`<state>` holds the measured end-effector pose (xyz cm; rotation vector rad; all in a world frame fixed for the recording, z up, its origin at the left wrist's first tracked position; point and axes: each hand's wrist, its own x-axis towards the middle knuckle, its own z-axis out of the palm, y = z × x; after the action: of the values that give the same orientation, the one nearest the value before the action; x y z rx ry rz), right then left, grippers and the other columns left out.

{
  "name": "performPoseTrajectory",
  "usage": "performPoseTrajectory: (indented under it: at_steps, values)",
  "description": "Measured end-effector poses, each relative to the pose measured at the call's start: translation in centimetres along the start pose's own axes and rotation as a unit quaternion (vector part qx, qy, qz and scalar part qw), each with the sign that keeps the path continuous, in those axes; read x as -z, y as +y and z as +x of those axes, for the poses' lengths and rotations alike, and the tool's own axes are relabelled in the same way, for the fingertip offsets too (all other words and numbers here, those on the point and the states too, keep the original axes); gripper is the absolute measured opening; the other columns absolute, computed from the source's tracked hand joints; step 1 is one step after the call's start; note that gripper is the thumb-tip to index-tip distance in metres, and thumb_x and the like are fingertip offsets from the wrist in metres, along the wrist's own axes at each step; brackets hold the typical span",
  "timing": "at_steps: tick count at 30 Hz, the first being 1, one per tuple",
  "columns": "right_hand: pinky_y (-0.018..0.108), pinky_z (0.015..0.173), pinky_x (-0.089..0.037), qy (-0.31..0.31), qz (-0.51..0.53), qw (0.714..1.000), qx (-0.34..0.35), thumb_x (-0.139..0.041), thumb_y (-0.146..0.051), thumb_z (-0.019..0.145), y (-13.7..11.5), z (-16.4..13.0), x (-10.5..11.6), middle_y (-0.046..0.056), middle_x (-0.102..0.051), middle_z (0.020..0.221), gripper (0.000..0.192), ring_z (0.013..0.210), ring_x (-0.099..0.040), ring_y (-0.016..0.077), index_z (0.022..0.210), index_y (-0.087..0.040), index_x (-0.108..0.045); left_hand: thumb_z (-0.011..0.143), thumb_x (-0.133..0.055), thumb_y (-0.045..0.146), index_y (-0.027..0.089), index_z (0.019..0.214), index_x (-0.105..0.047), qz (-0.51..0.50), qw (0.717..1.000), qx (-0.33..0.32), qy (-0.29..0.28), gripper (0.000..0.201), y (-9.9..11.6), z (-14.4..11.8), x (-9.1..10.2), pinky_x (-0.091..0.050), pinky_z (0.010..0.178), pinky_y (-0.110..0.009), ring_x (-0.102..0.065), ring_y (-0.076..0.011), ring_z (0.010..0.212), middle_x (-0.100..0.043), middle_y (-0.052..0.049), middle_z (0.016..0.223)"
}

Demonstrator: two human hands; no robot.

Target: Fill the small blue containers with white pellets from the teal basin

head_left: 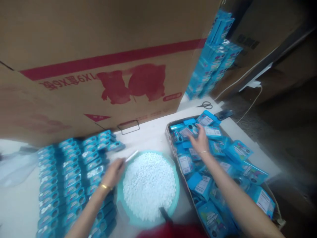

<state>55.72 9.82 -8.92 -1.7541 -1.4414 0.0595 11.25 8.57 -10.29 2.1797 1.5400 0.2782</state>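
My left hand (115, 172), with a gold bangle at its wrist, is closed on a thin white strip (131, 156) at the left rim of a bowl. The pale turquoise bowl (176, 195) is heaped with small white pellets (150, 185). On the right, my right hand (200, 142) reaches into an open carton (170, 140) full of blue packets. Its thumb and fingers are around a small blue packet (185, 133) near the carton's far left corner. Printed labels show on several packets, such as the blue packet (211, 219) at the front.
Rows of small blue boxes (71, 180) stand on the white table at left. A large cardboard box (81, 96) forms a wall behind. Stacked blue packs (210, 62), scissors (205, 105), a wire frame (128, 127) and a dark handle (164, 214) are also present.
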Motion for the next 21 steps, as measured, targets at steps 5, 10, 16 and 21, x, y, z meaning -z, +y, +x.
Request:
performPoseTrajectory:
  at_steps: [5, 10, 16, 21]
  values:
    - [0.046, 0.095, -0.045, -0.029, 0.131, 0.990, -0.051, -0.069, -0.046, 0.072, -5.1, -4.0, 5.7, 0.012, -0.058, 0.116, 0.061, 0.109, -0.055, 0.0278, 0.122, -0.018, -0.052, 0.091, -0.039, 0.031, 0.021, 0.108, -0.058, -0.012, 0.989, 0.001, -0.145, 0.027, 3.6, -10.1, -0.2, -0.047, 0.086, -0.034, -0.060, -0.0208, 0.093, -0.063, -0.008, 0.100]
    - [0.039, 0.082, -0.053, -0.307, 0.356, 0.857, -0.211, -0.075, -0.038, 0.067, -8.5, -10.2, 10.6, 0.007, -0.062, 0.111, 0.059, 0.098, -0.061, 0.0244, 0.120, -0.023, -0.054, 0.090, -0.039, 0.019, 0.020, 0.109, -0.057, 0.096, 0.974, 0.082, -0.189, 0.026, 6.3, -15.0, -3.2, -0.045, 0.085, -0.033, -0.058, -0.0206, 0.095, -0.061, -0.008, 0.102]
    - [0.029, 0.063, -0.051, -0.524, 0.537, 0.579, -0.320, -0.076, -0.031, 0.059, -13.4, -17.6, 12.4, 0.001, -0.065, 0.083, 0.052, 0.072, -0.063, 0.0177, 0.105, -0.023, -0.055, 0.090, -0.041, 0.021, 0.017, 0.104, -0.056, -0.003, 0.992, 0.098, -0.085, 0.021, 9.5, -10.9, -11.6, -0.044, 0.092, -0.036, -0.056, -0.0221, 0.101, -0.059, -0.010, 0.104]
    - [0.049, 0.084, -0.048, -0.462, 0.621, 0.469, -0.426, -0.056, -0.042, 0.058, -15.0, -20.9, 12.5, 0.013, -0.068, 0.103, 0.061, 0.099, -0.063, 0.0326, 0.114, -0.018, -0.057, 0.087, -0.048, 0.022, 0.019, 0.109, -0.055, -0.063, 0.994, 0.080, -0.039, 0.023, 9.5, -9.6, -13.5, -0.045, 0.093, -0.034, -0.057, -0.0200, 0.101, -0.060, -0.008, 0.106]
